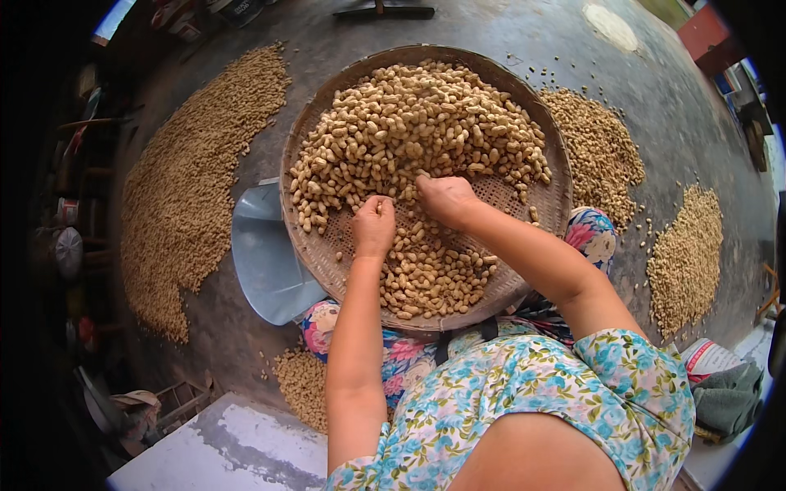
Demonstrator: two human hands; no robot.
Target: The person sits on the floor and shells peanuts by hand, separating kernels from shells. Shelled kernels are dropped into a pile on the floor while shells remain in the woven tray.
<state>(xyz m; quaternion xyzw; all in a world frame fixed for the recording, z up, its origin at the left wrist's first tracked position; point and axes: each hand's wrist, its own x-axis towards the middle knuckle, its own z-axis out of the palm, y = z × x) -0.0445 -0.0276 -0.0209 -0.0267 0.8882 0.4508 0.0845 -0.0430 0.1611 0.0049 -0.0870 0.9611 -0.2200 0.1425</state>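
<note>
A round woven bamboo tray [556, 202] rests over my lap, tilted or level I cannot tell. Unshelled peanuts [393, 116] are heaped across its far half, and a smaller group of peanuts [436, 276] lies in the near part. My left hand [373, 227] is at the near edge of the big heap, fingertips pinched together by some peanuts; whether one is between them is too small to tell. Just right of it, my right hand [447, 197] reaches into the heap with its fingers curled, its fingertips partly hidden among the peanuts.
Peanut piles lie on the concrete floor: a large one [190, 190] at left, others at right [592, 147] and far right [688, 258], and a small one [304, 386] near my knee. A blue-grey plastic scoop [267, 258] sits against the tray's left side.
</note>
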